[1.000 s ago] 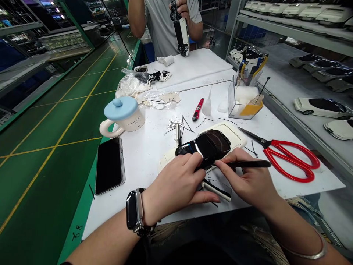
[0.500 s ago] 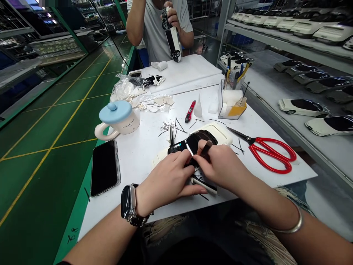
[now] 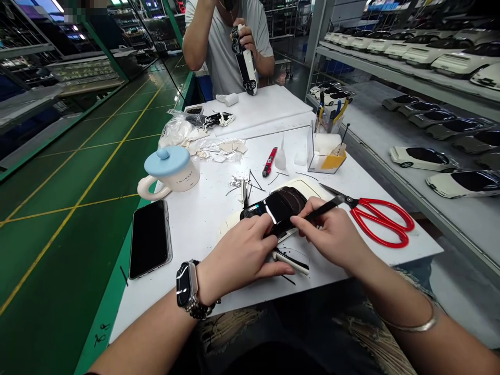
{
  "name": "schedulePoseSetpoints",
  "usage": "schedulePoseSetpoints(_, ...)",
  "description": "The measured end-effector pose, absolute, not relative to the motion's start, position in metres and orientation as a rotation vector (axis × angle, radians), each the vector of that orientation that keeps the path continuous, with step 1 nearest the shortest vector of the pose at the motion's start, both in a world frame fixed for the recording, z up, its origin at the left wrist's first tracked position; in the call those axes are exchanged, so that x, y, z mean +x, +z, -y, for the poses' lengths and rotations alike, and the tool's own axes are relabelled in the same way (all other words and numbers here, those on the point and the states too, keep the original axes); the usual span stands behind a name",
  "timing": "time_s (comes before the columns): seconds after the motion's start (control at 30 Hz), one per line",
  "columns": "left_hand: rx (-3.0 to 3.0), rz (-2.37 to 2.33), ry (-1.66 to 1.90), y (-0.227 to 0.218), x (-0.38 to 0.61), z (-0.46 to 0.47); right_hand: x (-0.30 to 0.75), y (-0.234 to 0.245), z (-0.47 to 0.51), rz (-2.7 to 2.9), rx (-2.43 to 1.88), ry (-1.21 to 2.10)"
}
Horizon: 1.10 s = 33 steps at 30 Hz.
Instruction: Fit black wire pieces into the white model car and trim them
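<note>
A cream-white model car (image 3: pixel 287 203) with a black roof lies on the table in front of me, its opened door (image 3: pixel 291 260) swung toward me. My left hand (image 3: pixel 244 247) grips the near side of the car, fingers bent at the windscreen and thumb stretched over the door. A thin white strip (image 3: pixel 271 214) shows at the windscreen edge beside the left fingertips. My right hand (image 3: pixel 332 229) is closed on slim black tweezers (image 3: pixel 324 207), held slanting at the car's roof. Their tip is hidden by the fingers.
Red-handled scissors (image 3: pixel 380 219) lie to the right. A red cutter (image 3: pixel 269 162), a clear tool box (image 3: pixel 328 151) and black strip scraps (image 3: pixel 255 179) lie beyond the car. Left are a lidded mug (image 3: pixel 172 174) and a phone (image 3: pixel 150 239). A person (image 3: pixel 230 57) opposite holds another model car.
My right hand has moved right and turned, so the black tweezers now show lengthwise. The left hand keeps its place on the model car. The view has shifted slightly.
</note>
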State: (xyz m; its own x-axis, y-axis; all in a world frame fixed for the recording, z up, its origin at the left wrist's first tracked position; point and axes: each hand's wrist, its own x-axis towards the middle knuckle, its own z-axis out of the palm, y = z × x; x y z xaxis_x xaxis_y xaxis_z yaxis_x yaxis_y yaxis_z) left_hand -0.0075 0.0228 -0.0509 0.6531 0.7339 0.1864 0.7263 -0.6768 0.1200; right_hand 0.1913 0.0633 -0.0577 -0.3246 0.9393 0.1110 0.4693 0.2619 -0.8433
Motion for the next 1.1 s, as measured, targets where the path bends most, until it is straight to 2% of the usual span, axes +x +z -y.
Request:
schedulePoseSetpoints(0.73,2.834,-1.261,0.336,-0.053,-0.007,-0.023,0.188,-0.072,-0.06,1.928,-1.23,0.868)
schedulePoseSetpoints(0.97,2.855,-1.25,0.347,-0.053,-0.007,-0.023,0.174,-0.067,-0.061,2.156,-1.142,0.567)
schedulePoseSetpoints(1.1,2.854,-1.243,0.346,-0.052,-0.007,-0.023,0.175,-0.054,-0.063,2.224,-1.136,0.698)
